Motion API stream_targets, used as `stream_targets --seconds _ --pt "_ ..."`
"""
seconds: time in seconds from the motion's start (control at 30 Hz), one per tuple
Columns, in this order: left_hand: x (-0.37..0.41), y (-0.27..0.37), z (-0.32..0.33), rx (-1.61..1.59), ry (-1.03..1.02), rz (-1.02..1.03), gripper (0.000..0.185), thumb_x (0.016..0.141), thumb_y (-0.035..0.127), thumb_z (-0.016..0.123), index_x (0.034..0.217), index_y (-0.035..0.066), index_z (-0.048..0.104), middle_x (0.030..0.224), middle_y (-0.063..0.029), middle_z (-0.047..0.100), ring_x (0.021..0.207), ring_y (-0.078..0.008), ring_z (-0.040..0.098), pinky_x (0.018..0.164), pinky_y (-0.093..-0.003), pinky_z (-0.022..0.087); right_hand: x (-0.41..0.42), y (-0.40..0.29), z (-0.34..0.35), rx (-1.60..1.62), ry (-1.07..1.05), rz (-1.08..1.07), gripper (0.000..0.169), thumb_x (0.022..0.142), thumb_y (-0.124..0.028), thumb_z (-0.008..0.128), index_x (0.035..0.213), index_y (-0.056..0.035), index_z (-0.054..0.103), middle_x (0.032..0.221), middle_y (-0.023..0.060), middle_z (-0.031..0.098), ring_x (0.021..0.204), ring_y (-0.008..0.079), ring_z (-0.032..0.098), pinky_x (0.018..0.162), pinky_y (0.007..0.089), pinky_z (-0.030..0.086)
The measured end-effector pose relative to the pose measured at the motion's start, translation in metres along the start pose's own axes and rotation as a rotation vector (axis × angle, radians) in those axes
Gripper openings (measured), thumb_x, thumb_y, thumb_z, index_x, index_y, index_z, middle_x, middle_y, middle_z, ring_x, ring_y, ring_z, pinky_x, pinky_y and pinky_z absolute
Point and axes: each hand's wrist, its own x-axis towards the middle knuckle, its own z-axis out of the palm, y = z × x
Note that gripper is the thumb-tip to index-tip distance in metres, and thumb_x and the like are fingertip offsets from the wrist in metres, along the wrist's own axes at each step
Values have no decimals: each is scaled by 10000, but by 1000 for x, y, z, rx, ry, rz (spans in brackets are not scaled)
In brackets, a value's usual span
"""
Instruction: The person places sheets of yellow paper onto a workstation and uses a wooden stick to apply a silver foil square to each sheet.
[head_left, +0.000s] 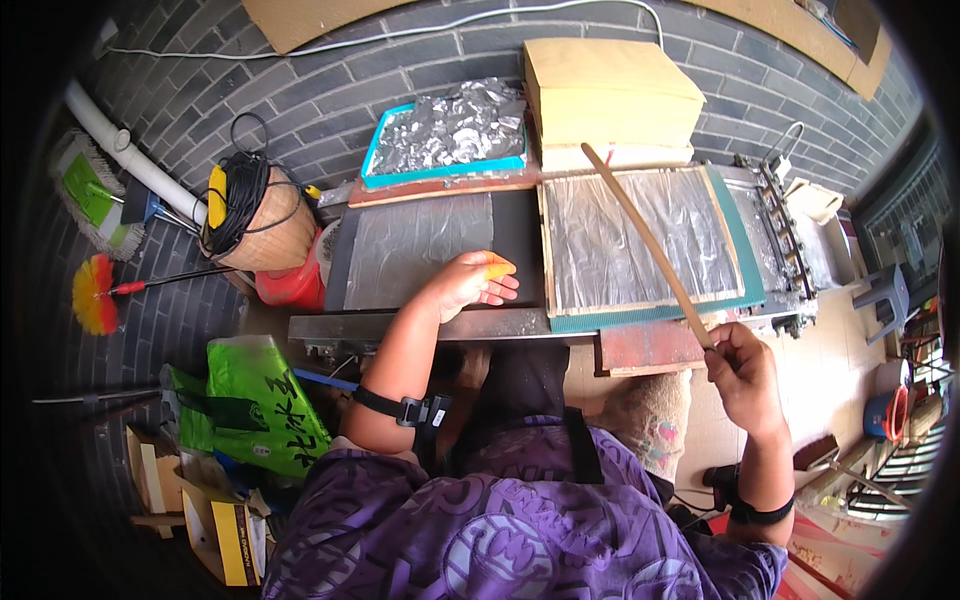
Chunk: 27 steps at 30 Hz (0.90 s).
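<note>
My right hand (746, 379) grips the near end of a long, flat wooden stick (652, 244). The stick slants away to the upper left, over a stack topped with wrinkled silvery foil (600, 255); I cannot tell whether it touches. That foil lies on pale sheets above a green ribbed mat (739, 225). Held over the near edge of a dark board is my left hand (476, 283), empty, fingers loosely apart, with an orange covering on one finger. On this board (517, 232) rests a thin, smoother silvery sheet (420, 244).
A blue tray (367, 169) of crumpled foil stands behind the board, beside a tall stack of yellowish paper (611, 90). Metal machinery (780, 225) borders the right side. Left are a basket (274, 232) with coiled black cable, a red bucket (289, 289) and a green bag (255, 397).
</note>
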Motion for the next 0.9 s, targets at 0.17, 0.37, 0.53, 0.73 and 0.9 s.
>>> stream_targets --seconds 0.17,0.37,0.53,0.73,0.9 --pt "9 44 -29 360 179 182 256 870 171 604 1075 23 562 930 -66 634 781 -111 611 621 -218 456 21 24 3 -87 91 8 58 802 22 591 849 15 557 630 -17 499 535 34 401 473 217 328" --pt "67 63 -122 747 712 357 384 759 157 642 1102 -3 578 963 -148 659 842 -229 642 727 -320 491 33 26 13 -162 170 61 68 818 11 570 885 25 561 635 -27 491 571 32 400 504 205 337" --pt "102 73 -136 880 842 278 419 748 230 667 1100 15 595 980 -145 663 941 -279 631 812 -348 484 30 32 12 -220 209 56 144 793 -12 612 928 28 584 609 22 524 545 83 464 513 238 390" --pt "120 74 -132 836 859 216 448 719 226 704 1113 39 602 1007 -125 663 948 -266 631 819 -348 483 25 25 12 -196 188 158 215 773 -4 631 979 26 578 624 56 585 533 95 519 508 241 416" --pt "121 75 -131 574 884 323 418 706 160 705 1091 31 607 970 -109 664 879 -221 642 771 -315 490 25 27 13 -211 165 116 222 770 11 630 983 25 571 629 51 593 529 74 506 495 230 402"
